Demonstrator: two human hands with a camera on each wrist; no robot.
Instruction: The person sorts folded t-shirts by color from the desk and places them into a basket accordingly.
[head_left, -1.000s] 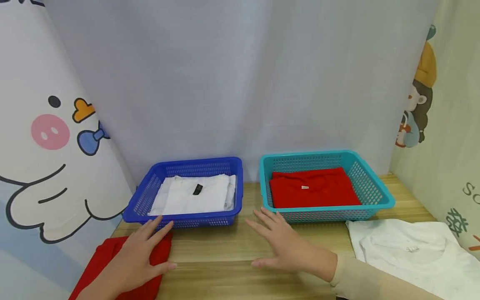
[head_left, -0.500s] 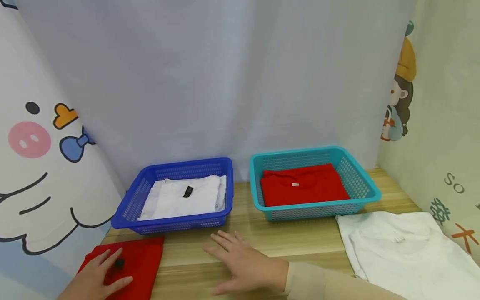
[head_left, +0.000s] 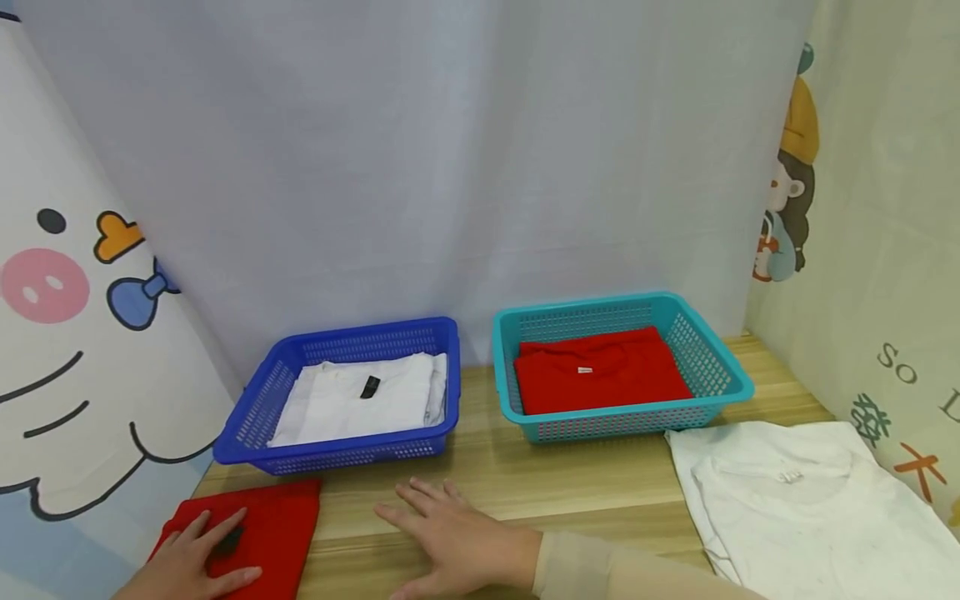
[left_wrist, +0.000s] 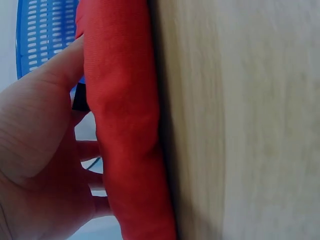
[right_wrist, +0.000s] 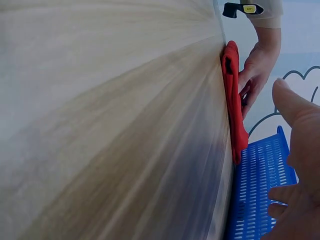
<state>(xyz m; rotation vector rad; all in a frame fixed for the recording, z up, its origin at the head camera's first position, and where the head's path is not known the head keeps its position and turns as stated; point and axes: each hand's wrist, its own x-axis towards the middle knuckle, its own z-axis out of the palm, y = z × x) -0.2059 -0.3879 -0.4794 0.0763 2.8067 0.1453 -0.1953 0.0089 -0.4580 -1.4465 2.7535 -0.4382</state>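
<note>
A folded red shirt (head_left: 281, 521) with a dark neck label lies at the table's left front. My left hand (head_left: 187, 562) rests on top of it, fingers spread; the left wrist view shows the thumb and fingers touching the upper face of the folded red shirt (left_wrist: 125, 115). Over the wooden table my right hand (head_left: 457, 537) hovers with fingers spread, holding nothing, to the right of that shirt. In the right wrist view, the right hand (right_wrist: 302, 160) is apart from the red shirt (right_wrist: 234, 100).
Behind the red shirt stands a blue basket (head_left: 352, 461) containing folded white clothing (head_left: 397, 392). To its right, a teal basket (head_left: 622, 421) holds a folded red shirt (head_left: 600, 379). A folded white shirt (head_left: 810, 517) lies at the right. Curtains (head_left: 420, 167) enclose the table (head_left: 585, 475).
My left hand has moved left and down onto the red shirt. The right hand has travelled left and nearer the table's front. The head view has shifted slightly left-to-right.
</note>
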